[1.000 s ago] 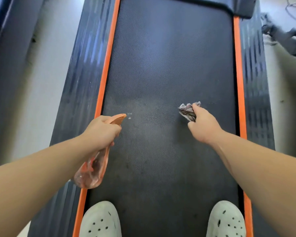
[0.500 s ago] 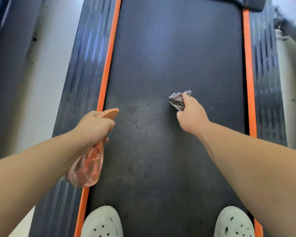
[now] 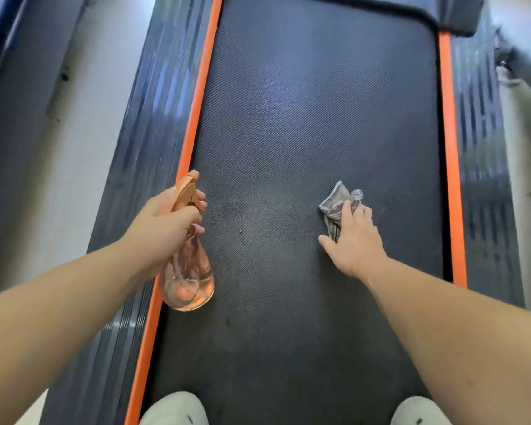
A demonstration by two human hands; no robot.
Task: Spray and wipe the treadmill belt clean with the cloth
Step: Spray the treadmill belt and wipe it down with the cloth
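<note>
While two white shoes point(image 3: 174, 407) stand on the near treadmill belt point(image 3: 304, 133), the left hand point(image 3: 163, 228) curls round the spray bottle point(image 3: 187, 283) at its neck, the bottle's body hanging below the fist. Farther out, the right hand point(image 3: 354, 243) presses flat-fingered on the cloth point(image 3: 337, 200), which bunches beyond the fingertips on the belt.

Floor point(image 3: 74, 154): pale, smooth, matte. It shows as a wide strip on the left and a narrower strip on the right. Small dark specks point(image 3: 63, 76) mark the left strip. Upper left: dark blue-grey structure point(image 3: 10, 72), blurred. Upper right: dark object point(image 3: 524, 61), indistinct. Lighting: soft, even.
</note>
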